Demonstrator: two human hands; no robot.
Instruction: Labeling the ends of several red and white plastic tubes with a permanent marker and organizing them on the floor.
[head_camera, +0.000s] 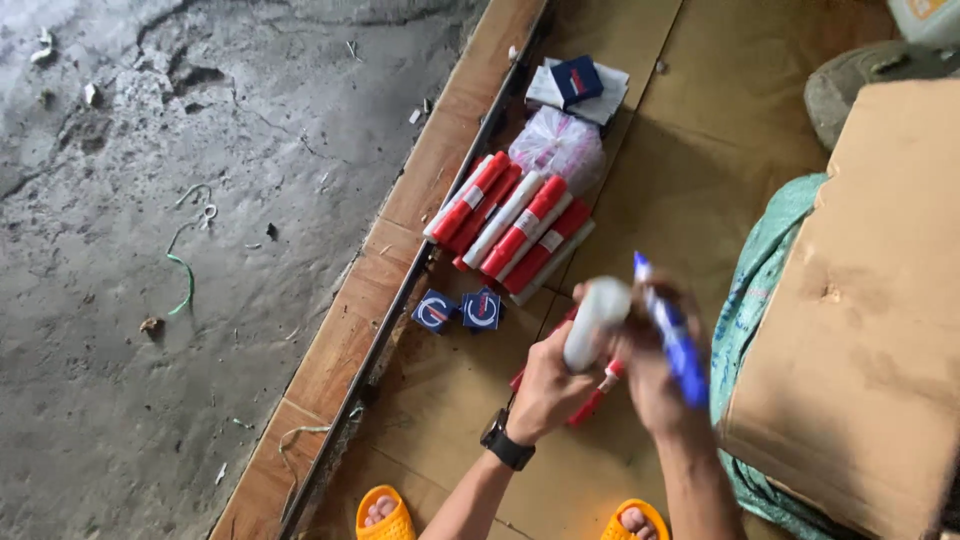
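Both arms reach up from the bottom, bent in toward each other. The left hand (545, 385), with a black watch (507, 441) on its wrist, is curled tight around a white tube (596, 322), held upright. The right hand (650, 375) is closed around a blue marker (672, 335), tip up, just beside the tube. Red and white tubes (512, 228) lie on the floor beyond.
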